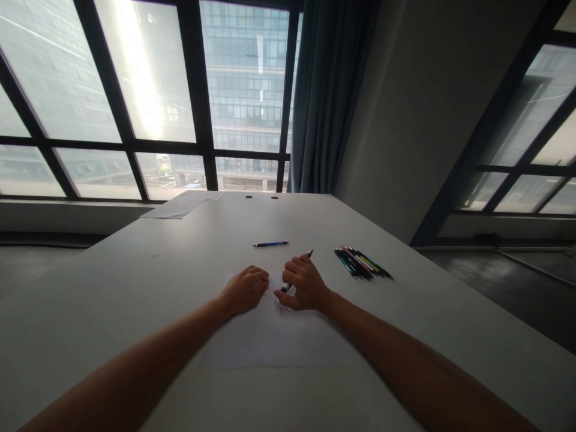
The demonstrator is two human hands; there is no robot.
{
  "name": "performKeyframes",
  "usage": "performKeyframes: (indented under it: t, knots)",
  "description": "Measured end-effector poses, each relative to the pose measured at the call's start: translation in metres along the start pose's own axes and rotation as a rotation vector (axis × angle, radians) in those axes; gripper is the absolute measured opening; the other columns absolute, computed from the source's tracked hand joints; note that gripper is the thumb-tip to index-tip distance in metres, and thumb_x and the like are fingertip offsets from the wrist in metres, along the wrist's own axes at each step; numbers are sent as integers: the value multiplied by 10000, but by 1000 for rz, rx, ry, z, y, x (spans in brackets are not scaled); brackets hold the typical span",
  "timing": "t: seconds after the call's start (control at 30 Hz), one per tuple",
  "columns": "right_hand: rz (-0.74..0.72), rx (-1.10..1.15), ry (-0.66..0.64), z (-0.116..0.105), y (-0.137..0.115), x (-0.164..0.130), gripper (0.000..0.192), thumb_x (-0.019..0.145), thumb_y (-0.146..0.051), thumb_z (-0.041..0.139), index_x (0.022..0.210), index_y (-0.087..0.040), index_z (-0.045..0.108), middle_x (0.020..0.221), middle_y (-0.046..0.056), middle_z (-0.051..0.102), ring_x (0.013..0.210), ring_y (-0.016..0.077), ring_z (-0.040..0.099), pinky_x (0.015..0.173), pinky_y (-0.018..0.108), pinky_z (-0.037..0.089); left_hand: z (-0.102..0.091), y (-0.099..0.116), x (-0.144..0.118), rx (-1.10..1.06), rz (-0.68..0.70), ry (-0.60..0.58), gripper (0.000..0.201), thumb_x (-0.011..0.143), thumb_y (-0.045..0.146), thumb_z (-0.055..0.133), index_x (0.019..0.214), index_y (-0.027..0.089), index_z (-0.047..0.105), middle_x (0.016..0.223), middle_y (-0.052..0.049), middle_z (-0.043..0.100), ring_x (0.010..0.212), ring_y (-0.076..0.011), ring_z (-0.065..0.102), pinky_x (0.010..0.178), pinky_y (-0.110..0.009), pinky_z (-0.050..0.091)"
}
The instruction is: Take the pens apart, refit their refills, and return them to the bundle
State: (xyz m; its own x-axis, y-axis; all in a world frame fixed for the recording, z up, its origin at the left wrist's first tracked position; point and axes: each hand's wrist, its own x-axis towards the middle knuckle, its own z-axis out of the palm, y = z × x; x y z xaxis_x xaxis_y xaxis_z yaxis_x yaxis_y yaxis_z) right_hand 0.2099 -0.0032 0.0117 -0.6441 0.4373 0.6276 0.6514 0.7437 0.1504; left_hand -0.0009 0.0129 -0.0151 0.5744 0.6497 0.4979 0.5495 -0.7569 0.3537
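A white sheet of paper (270, 342) lies on the table in front of me, with faint marks near its upper part. My left hand (245, 291) rests on the sheet's upper left, palm down, its fingers lying on the paper and holding nothing visible. My right hand (306, 285) is closed around a dark marker pen with a pale band (286, 287), slanted over the paper. One end of the pen sticks out above my knuckles; the lower end is by my thumb. Beyond my hands lies a blue and black pen (270, 244).
Several coloured markers (362, 263) lie side by side to the right of my right hand. More papers (173, 207) are at the far left of the white table (216, 231). Two round holes are near its far edge, before the windows and a dark curtain (330, 96).
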Motion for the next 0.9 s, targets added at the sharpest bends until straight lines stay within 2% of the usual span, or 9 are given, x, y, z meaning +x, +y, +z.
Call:
performKeyframes:
  t: [0.17,0.4,0.67,0.77,0.9]
  knots:
    - [-25,21,16,-1,1,-1,398,852,-531,488,650,-191,529,671,32,503,694,180,422,708,353,278,-1,1,1,9,5,-11,193,913,229,494,914,183,681,1031,-75,706,1003,-209,612,919,-369,513]
    - [-20,11,37,2,3,-2,360,846,-489,503,655,-186,543,668,30,506,689,177,421,706,348,274,-2,4,1,15,-6,-15,188,911,225,496,928,179,678,1020,-81,704,1004,-206,612,924,-360,510]
    - [44,36,58,3,7,-2,381,868,-515,529,672,-188,546,687,34,535,706,183,458,726,348,292,-2,2,1,30,13,-14,197,910,225,494,926,178,684,1026,-83,706,993,-211,618,911,-365,518]
    - [78,75,63,1,13,-2,408,857,-568,555,728,-181,568,762,56,563,746,194,487,735,343,319,-1,1,1,37,15,-10,232,924,244,476,938,179,698,1033,-87,713,1001,-209,626,921,-365,517]
    - [214,102,82,-11,23,3,401,952,-436,444,665,-181,560,766,70,578,707,176,495,725,330,361,-5,2,0,73,-13,-71,302,943,290,440,986,197,724,1118,-78,708,1059,-222,629,962,-387,498]
